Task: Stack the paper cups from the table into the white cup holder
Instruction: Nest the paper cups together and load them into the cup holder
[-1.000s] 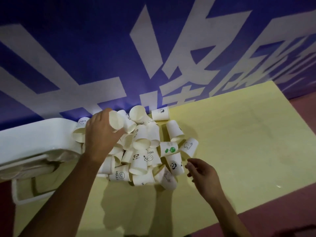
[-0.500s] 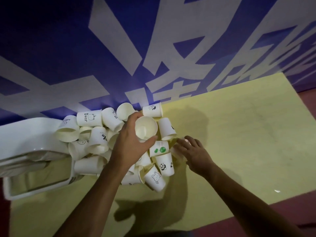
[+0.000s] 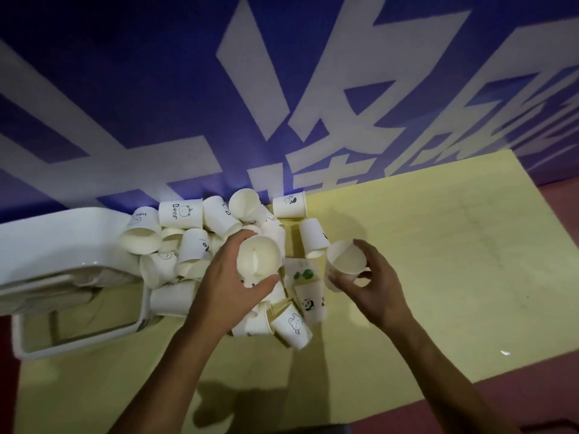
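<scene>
A heap of several white paper cups [image 3: 188,245], many printed with small animals, lies on the yellow table [image 3: 438,245] against the blue wall. My left hand [image 3: 228,286] grips one upright cup [image 3: 258,256] above the heap, its mouth facing me. My right hand [image 3: 372,286] holds a second cup [image 3: 344,261] just right of the heap, also mouth up. The two held cups are a short gap apart. The white cup holder [image 3: 62,239] lies at the left edge of the table, touching the heap.
A white rectangular tray or base [image 3: 78,339] sits in front of the holder at the left. The blue wall with large white characters [image 3: 282,104] runs right behind the cups. Reddish floor [image 3: 548,386] shows beyond the table's right and near edges.
My left hand has carried its cup from the heap's left side toward the middle. My right hand reached into the heap's right edge and has lifted a cup from it.
</scene>
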`<state>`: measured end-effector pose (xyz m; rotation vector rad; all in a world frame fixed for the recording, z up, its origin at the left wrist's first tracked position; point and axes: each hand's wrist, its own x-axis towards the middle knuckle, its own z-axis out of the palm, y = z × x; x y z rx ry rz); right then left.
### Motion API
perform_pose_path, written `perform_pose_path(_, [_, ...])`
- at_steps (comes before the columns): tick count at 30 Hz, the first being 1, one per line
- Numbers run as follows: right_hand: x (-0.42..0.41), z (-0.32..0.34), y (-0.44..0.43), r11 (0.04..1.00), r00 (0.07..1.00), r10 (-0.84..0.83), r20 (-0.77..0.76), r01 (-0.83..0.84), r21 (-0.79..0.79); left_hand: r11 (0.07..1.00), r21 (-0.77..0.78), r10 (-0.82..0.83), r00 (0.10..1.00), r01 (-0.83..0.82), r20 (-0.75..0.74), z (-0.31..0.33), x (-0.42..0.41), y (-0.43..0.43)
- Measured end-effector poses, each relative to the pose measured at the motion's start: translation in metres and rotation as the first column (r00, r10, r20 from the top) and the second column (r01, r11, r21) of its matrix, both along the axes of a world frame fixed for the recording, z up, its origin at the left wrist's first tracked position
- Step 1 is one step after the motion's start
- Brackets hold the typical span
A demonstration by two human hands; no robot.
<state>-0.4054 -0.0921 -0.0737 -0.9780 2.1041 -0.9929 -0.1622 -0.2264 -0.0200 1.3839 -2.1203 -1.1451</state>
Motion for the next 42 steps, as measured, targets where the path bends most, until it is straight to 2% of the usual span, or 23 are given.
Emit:
perform_pose_path(5, [0.087,0.035,-0.017,0.989,0.994,0.099,0.037,-0.094,-0.110,1.000,0.001,0.007,0.997,-0.007,-0.079,0.008,0.081,0.007])
perform_pose_path(12, [0.249,0.050,-0.045,0.964,0.979,0.205,0.011,-0.200,-0.178,0.995,-0.029,0.091,0.993,-0.093,-0.080,0.015,0.247,0.001])
perform_pose_path(19, [0.400,0.054,-0.084,0.937,0.956,0.291,0.035,-0.277,-0.214,0.969,-0.051,0.237,0.970,-0.240,-0.050,-0.013,0.386,-0.027])
perform_pose_path(24, [0.437,0.042,-0.096,0.960,0.972,0.229,0.046,-0.218,-0.175,0.946,-0.036,0.323,0.946,-0.324,-0.019,-0.032,0.409,-0.052])
perform_pose_path(29, [0.443,0.030,-0.110,0.984,0.985,0.145,0.088,-0.135,-0.116,0.952,-0.003,0.304,0.942,-0.307,0.145,-0.065,0.408,-0.070])
perform_pose_path(34, [0.455,0.016,-0.132,0.978,0.980,0.182,0.080,-0.173,-0.113,0.947,0.092,0.273,0.922,-0.307,0.274,-0.089,0.409,-0.083])
perform_pose_path(37, [0.465,0.009,-0.144,0.966,0.969,0.240,0.061,-0.232,-0.116,0.953,0.092,0.246,0.914,-0.289,0.322,-0.097,0.410,-0.089])
perform_pose_path(42, [0.482,0.010,-0.160,0.934,0.943,0.332,0.007,-0.328,-0.140,0.958,0.112,0.221,0.926,-0.265,0.307,-0.100,0.413,-0.093])
